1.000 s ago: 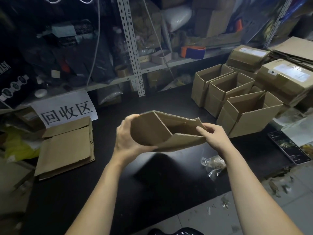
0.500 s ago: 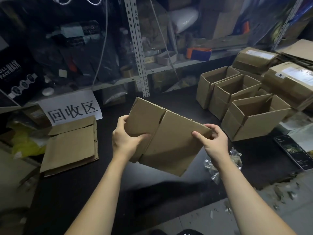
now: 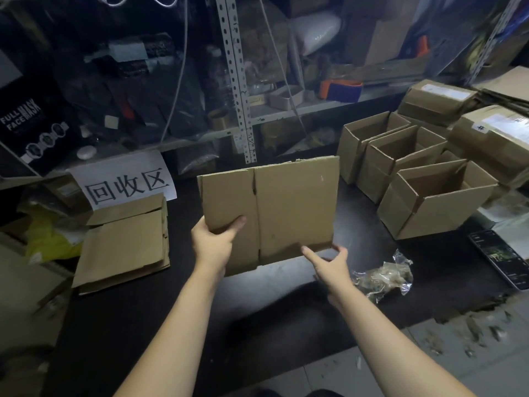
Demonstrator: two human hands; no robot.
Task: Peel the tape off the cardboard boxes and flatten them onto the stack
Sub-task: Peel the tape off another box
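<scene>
Here's the flat box [image 3: 286, 207], up in the air at centre, its broad face turned toward us and tipped slightly, one flap slit running down it. The left hand [image 3: 213, 242] grips its lower left edge, thumb pressed on the front and fingers hidden behind. The right hand [image 3: 329, 262] sits at the bottom right corner with forefinger and thumb spread, the forefinger straight along the bottom edge, curled round nothing. Under the box lies the black table [image 3: 286, 310], dull and dark, catching a pale sheen just below the box. Left of the box, the stack [image 3: 123, 245] of flattened cardboard rests on the table, edges a little ragged. Behind the stack, up and left of the box, a white sign [image 3: 128, 181] with three large black characters leans against the clutter. Right of the box, three open boxes [image 3: 438, 199] crowd together, mouths up, and beyond them sealed boxes [image 3: 492, 138] with white labels pile against the wall. Just below and right of the box, a crumpled plastic wrap [image 3: 383, 277] lies on the table, and further right a phone [image 3: 501, 256] lies near the table's edge, screen lit. Straight behind the box a perforated metal post [image 3: 237, 81] rises through crammed shelves, wires and bags everywhere. Far left of the box, a yellow bag [image 3: 48, 239] slumps by the stack. Down at lower right, the grey floor [image 3: 458, 353] is littered with scraps.
</scene>
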